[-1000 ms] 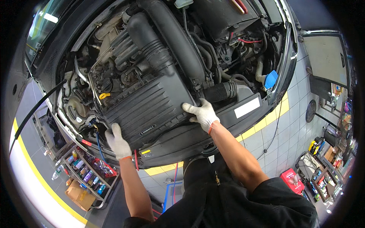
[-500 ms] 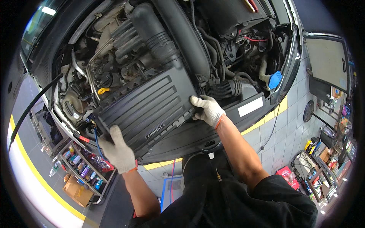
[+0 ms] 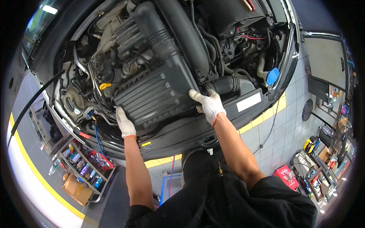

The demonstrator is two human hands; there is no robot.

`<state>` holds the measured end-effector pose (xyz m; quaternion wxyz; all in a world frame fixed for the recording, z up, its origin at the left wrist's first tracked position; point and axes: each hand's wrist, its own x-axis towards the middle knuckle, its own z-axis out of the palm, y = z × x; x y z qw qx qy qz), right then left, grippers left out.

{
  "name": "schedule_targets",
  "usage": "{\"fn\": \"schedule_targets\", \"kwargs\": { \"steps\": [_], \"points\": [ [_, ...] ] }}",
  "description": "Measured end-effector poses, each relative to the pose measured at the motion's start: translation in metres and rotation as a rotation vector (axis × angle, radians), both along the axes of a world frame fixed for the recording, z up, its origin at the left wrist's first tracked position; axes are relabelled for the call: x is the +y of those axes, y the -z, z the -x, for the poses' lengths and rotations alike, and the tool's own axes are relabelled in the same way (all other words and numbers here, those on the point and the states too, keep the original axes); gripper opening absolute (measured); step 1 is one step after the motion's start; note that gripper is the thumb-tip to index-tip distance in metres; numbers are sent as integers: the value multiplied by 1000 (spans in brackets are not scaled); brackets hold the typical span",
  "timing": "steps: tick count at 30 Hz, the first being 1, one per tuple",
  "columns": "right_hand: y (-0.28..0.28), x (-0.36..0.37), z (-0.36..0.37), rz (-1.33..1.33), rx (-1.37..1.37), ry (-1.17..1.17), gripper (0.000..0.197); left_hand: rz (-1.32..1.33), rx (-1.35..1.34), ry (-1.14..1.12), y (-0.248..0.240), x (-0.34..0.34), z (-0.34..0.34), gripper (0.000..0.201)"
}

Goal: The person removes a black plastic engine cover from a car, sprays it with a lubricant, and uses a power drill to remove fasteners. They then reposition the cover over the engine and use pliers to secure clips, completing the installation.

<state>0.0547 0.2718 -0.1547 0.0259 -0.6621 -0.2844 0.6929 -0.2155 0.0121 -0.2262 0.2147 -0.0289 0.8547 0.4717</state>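
Observation:
A black ribbed plastic engine air filter cover (image 3: 150,99) lies over the front of the engine, tilted a little, with its wide intake duct (image 3: 161,36) running away from it. My left hand (image 3: 125,122), in a white knit glove, grips the cover's near left corner; its thumb is on the edge and the other fingers are mostly hidden. On the cover's right edge my gloved right hand (image 3: 209,105) has its thumb on top and its fingers curled beneath. Beside that hand runs a black corrugated hose (image 3: 226,85). A yellow dipstick handle (image 3: 105,86) stands just beyond the cover.
The black front panel (image 3: 182,131) of the car runs between me and the engine. A blue reservoir cap (image 3: 272,76) sits at the right and a thin black rod (image 3: 32,104) at the left. A shelved cart (image 3: 81,169) with bottles stands on the floor at left.
The cover has moved away from me and down into the engine bay, both hands still on it. My left hand has gone forward and slightly right; the right hand has shifted little.

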Motion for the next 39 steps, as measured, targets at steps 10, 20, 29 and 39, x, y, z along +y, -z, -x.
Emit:
{"fn": "schedule_targets", "kwargs": {
  "steps": [10,20,29,39],
  "points": [
    [36,9,-8,331,273,193,46,449,256,71,-208,71,-74,84],
    [5,9,12,28,-47,-10,72,120,92,49,-82,23,-25,78],
    [16,-18,7,-151,-145,-268,133,146,154,158,-89,25,-13,85],
    [9,-18,-24,-147,-108,-485,133,285,232,126,-101,30,-21,97]
  ]
}}
